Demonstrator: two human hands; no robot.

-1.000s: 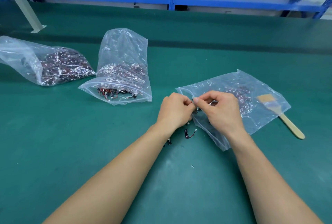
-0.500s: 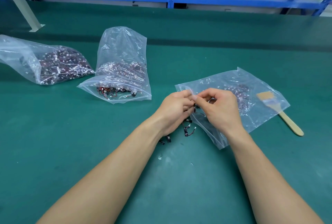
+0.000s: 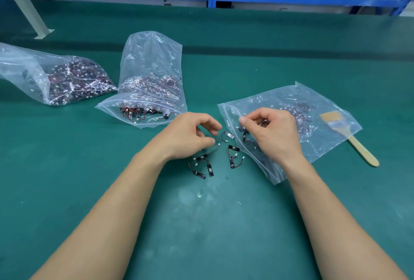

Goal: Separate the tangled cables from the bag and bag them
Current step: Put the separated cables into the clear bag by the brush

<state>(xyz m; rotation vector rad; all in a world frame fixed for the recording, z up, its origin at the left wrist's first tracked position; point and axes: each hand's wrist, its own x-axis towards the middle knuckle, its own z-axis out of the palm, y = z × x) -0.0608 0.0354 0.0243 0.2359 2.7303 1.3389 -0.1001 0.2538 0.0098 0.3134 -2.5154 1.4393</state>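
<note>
Left hand (image 3: 188,136) slack, holding nothing. Right hand (image 3: 273,136) pinches clump (image 3: 245,135) at bag (image 3: 324,145) mouth. Loose cables (image 3: 233,162) on tabletop (image 3: 201,223) between the 2 hands.

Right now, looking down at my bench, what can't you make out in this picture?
All head view:
- Whether the right hand pinches a cable: its curled fingers hide the grip.
- Whether the left hand holds anything: its palm faces away.
- Print on the loose cables' black labels: too small.
- Extent of the far-left bag: cut off by the left edge.
</note>
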